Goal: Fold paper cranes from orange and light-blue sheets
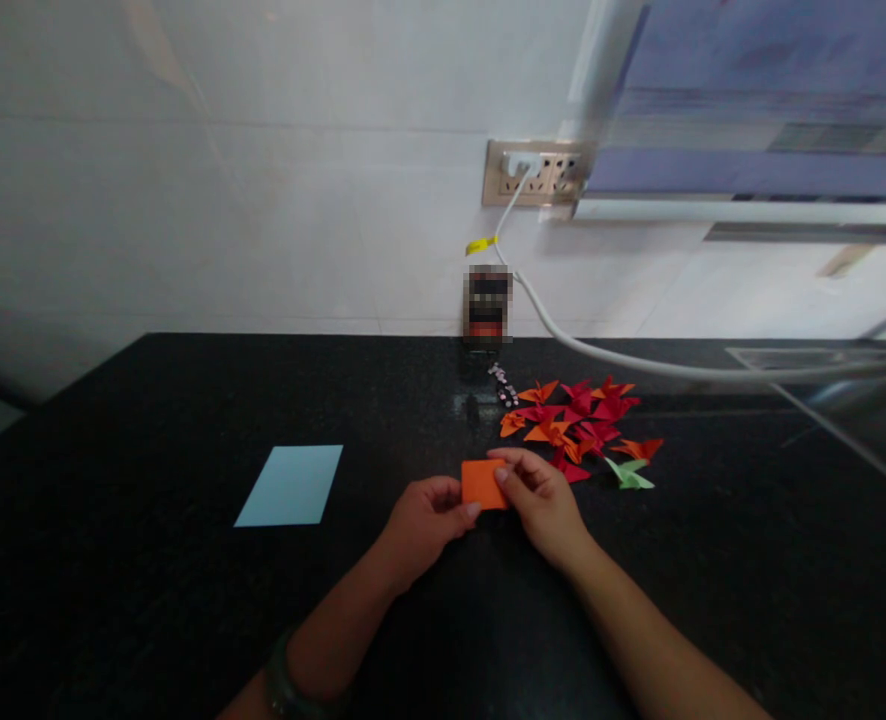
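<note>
A small folded orange paper (480, 481) is held just above the black counter (128, 590). My left hand (424, 520) pinches its lower left edge with thumb and fingers. My right hand (540, 500) pinches its right side, fingers curled over the top edge. Just beyond my right hand lies a pile of folded red and orange paper shapes (574, 420), with one green folded shape (629, 474) at its right end.
A light blue sheet of paper (291, 486) lies flat to the left. A small dark object (487, 305) stands against the wall. A white cable (600, 350) runs from a wall socket (533, 172) across to the right. Tiny beads (503, 384) lie near the pile.
</note>
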A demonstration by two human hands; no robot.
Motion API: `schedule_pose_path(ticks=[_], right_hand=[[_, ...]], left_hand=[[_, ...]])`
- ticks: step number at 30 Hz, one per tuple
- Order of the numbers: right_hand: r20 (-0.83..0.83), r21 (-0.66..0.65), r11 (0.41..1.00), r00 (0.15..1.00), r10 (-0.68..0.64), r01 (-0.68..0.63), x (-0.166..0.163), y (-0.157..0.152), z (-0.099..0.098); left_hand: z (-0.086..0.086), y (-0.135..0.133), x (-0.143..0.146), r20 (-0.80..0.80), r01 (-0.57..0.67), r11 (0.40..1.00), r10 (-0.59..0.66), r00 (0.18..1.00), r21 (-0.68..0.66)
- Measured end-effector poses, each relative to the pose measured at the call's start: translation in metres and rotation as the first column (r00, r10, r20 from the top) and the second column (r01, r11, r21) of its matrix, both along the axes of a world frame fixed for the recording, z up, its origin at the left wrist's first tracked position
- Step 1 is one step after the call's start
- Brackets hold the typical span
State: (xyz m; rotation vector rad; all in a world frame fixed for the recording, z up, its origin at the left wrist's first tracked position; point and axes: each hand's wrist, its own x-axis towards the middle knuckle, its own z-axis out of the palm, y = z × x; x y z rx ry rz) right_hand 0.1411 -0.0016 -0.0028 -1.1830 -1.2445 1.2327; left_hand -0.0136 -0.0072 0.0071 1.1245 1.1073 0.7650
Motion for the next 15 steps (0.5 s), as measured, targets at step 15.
schedule_pose_path(ticks=[15], right_hand=[[0.163, 0.092, 0.996, 0.987, 0.006, -0.021, -0.0022, -0.0034, -0.0014]], left_hand=[[0.0000, 0.0028, -0.0022, 0.085, -0.177, 0.979, 0.186, 0.979, -0.105]])
